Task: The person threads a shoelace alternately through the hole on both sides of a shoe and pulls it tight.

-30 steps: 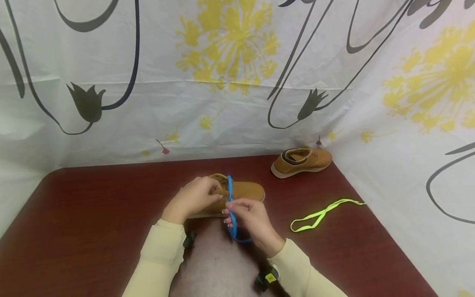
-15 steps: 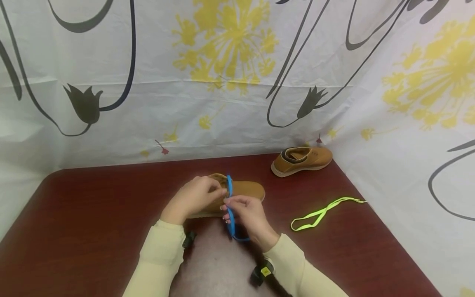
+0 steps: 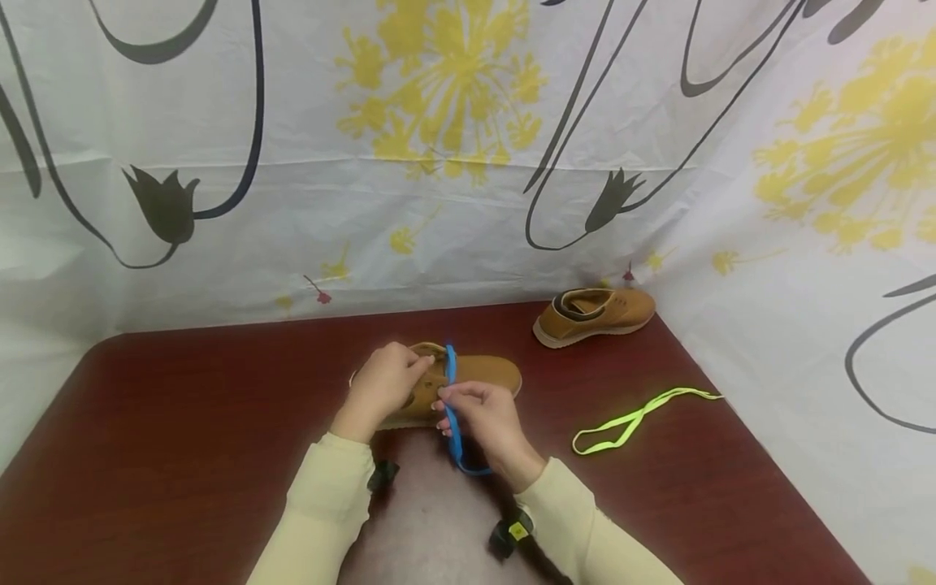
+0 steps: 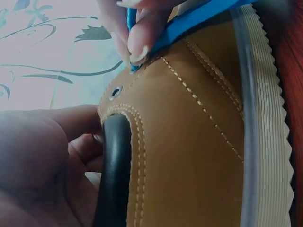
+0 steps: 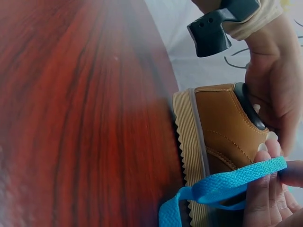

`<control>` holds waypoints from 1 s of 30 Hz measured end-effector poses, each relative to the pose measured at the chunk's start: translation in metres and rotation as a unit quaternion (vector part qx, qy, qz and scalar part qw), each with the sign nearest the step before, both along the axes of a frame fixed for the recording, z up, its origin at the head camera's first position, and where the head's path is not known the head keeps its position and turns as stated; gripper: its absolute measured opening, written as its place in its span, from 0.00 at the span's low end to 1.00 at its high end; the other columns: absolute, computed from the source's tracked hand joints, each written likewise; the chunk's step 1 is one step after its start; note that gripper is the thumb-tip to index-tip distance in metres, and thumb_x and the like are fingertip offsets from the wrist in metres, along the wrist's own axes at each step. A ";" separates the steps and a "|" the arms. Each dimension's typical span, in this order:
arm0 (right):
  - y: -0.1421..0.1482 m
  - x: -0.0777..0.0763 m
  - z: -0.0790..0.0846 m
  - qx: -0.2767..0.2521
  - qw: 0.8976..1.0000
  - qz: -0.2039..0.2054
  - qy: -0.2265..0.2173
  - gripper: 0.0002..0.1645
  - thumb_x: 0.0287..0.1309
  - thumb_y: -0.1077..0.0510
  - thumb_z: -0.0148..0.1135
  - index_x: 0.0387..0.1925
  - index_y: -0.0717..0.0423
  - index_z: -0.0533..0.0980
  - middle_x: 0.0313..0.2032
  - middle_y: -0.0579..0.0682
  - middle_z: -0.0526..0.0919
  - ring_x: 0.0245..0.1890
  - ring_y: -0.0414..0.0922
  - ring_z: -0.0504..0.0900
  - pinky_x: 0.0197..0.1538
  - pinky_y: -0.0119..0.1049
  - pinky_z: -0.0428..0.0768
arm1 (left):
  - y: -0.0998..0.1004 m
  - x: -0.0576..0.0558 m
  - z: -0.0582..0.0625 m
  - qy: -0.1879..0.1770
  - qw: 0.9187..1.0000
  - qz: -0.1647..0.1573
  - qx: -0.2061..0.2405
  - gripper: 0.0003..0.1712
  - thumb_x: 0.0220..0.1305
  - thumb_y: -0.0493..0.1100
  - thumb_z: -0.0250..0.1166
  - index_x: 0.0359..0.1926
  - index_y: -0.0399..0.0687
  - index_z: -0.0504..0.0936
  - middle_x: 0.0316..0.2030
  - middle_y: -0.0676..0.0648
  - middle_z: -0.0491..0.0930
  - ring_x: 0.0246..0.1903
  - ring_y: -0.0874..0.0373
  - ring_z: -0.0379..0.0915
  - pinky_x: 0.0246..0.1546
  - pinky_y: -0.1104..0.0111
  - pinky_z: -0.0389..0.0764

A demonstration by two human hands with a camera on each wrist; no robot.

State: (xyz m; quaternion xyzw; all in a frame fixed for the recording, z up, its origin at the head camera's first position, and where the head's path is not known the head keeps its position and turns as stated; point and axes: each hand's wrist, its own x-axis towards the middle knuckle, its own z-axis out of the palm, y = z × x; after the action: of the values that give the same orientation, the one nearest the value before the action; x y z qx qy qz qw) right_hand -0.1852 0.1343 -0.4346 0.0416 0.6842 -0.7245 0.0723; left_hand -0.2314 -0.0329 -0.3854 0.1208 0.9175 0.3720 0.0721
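A tan leather shoe [image 3: 493,372] stands on the table, toe pointing right. A flat blue shoelace [image 3: 455,439] lies across its front and trails down toward the table. My right hand [image 3: 486,414] pinches this lace; in the left wrist view its fingertips [image 4: 138,52] press close together at an eyelet of the shoe's near flap. Farther back on that flap, another eyelet [image 4: 115,92] shows bare. My left hand [image 3: 383,386] reaches over the shoe's opening, with curled fingers gripping at the tongue area; the flap and dark collar [image 4: 116,161] partly hide them.
A second tan shoe [image 3: 595,317], without a lace, stands at the back right. A neon yellow-green shoelace [image 3: 632,421] lies looped on the right of the dark red table [image 3: 183,455]. A patterned white curtain [image 3: 307,211] closes off the back and right side.
My left hand has drawn back from beside the right fingertips toward the shoe's opening, uncovering the near flap. My right hand has shifted slightly up and left, still pinching the blue shoelace.
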 end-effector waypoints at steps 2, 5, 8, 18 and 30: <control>-0.001 -0.001 0.000 0.001 1.000 0.001 0.001 0.13 0.68 0.62 0.62 0.45 0.70 0.82 0.32 0.54 0.88 0.22 0.40 0.84 0.33 0.35 0.87 | -0.001 -0.001 0.000 -0.012 1.000 -0.003 0.002 0.33 0.76 0.51 0.58 0.10 0.50 0.68 0.08 0.54 0.59 0.10 0.61 0.54 0.15 0.71 0.55; 0.000 -0.001 -0.001 0.003 1.000 0.000 0.003 0.13 0.68 0.63 0.62 0.45 0.72 0.81 0.31 0.55 0.88 0.22 0.40 0.84 0.32 0.35 0.87 | -0.002 -0.001 0.001 -0.037 0.999 -0.023 0.012 0.33 0.75 0.52 0.59 0.09 0.51 0.66 0.08 0.55 0.58 0.10 0.62 0.53 0.15 0.71 0.55; 0.000 0.000 0.000 0.006 1.000 -0.003 0.002 0.13 0.67 0.63 0.62 0.45 0.72 0.81 0.31 0.55 0.88 0.22 0.40 0.84 0.32 0.35 0.86 | -0.002 -0.001 0.004 -0.059 0.996 -0.058 0.009 0.33 0.75 0.53 0.58 0.10 0.52 0.65 0.09 0.55 0.58 0.10 0.62 0.52 0.16 0.72 0.54; -0.002 -0.001 0.002 0.012 1.000 0.001 0.005 0.12 0.66 0.64 0.62 0.44 0.73 0.82 0.32 0.57 0.89 0.22 0.39 0.84 0.33 0.35 0.86 | -0.007 -0.003 0.005 -0.048 0.993 -0.108 0.004 0.27 0.73 0.50 0.61 0.15 0.47 0.74 0.10 0.57 0.57 0.12 0.63 0.52 0.17 0.72 0.54; 0.000 -0.002 0.004 0.034 0.999 0.005 0.002 0.14 0.67 0.60 0.63 0.45 0.70 0.83 0.37 0.62 0.90 0.26 0.40 0.88 0.38 0.38 0.88 | 0.000 -0.004 0.000 -0.035 0.998 -0.036 0.046 0.09 0.66 0.46 0.69 0.33 0.47 0.92 0.26 0.51 0.86 0.18 0.60 0.61 0.23 0.71 0.63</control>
State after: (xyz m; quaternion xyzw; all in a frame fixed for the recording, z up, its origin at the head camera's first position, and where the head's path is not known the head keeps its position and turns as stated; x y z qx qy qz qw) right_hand -0.1874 0.1347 -0.4302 0.0392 0.7085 -0.7007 0.0737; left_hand -0.2354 -0.0334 -0.3858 0.1433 0.8915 0.4149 0.1122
